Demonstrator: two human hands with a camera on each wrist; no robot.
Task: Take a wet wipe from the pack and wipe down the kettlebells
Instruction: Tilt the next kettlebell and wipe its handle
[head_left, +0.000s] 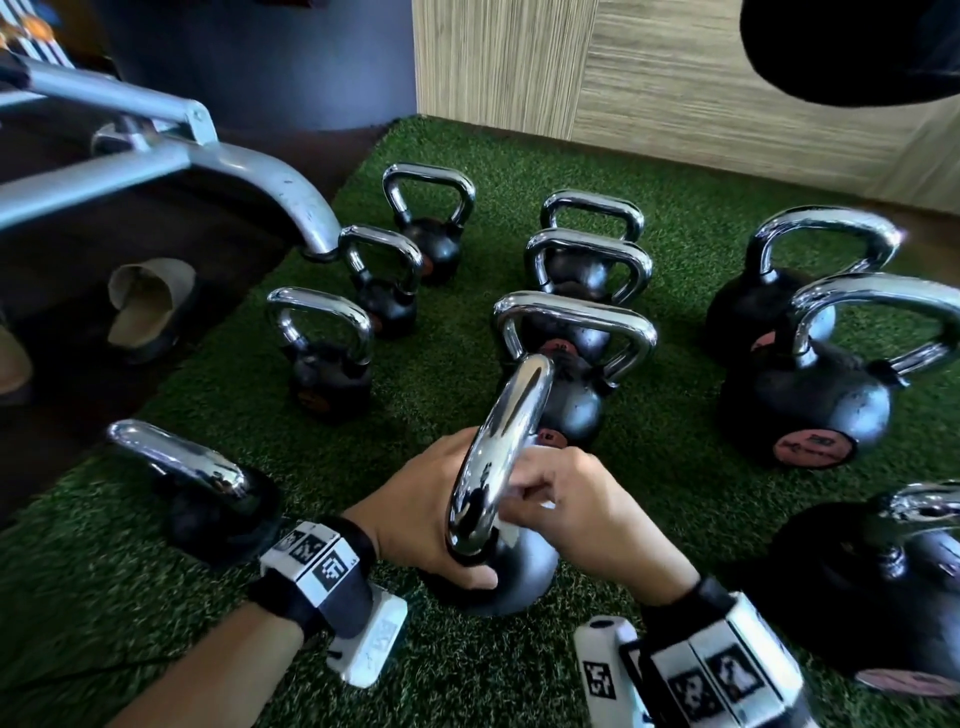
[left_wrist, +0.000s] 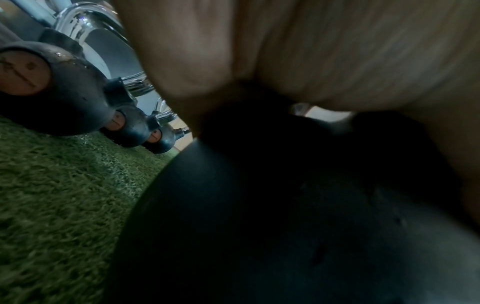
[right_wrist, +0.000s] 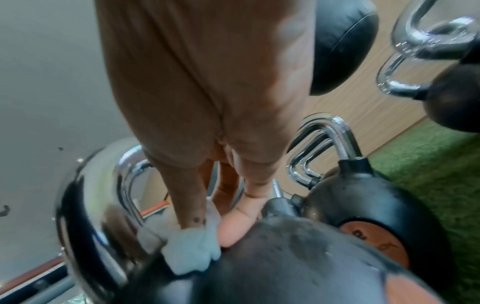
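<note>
A black kettlebell (head_left: 524, 569) with a chrome handle (head_left: 501, 447) stands tilted on the green turf just in front of me. My left hand (head_left: 415, 519) grips its body from the left, thumb curled round the lower side; the left wrist view shows only the dark body (left_wrist: 285, 226) under my palm. My right hand (head_left: 563, 501) pinches a crumpled white wet wipe (head_left: 508, 531) against the base of the handle. In the right wrist view the wipe (right_wrist: 192, 253) sits bunched between my fingers and the chrome handle (right_wrist: 85, 205), on the body (right_wrist: 298, 267). No wipe pack is in view.
Several other kettlebells stand in rows on the turf (head_left: 675, 218), the nearest at left (head_left: 208, 493) and right (head_left: 883, 571). A grey bench frame (head_left: 249, 171) reaches in from the upper left, beside a beige slipper (head_left: 150, 306). A wood-panel wall (head_left: 675, 78) closes the back.
</note>
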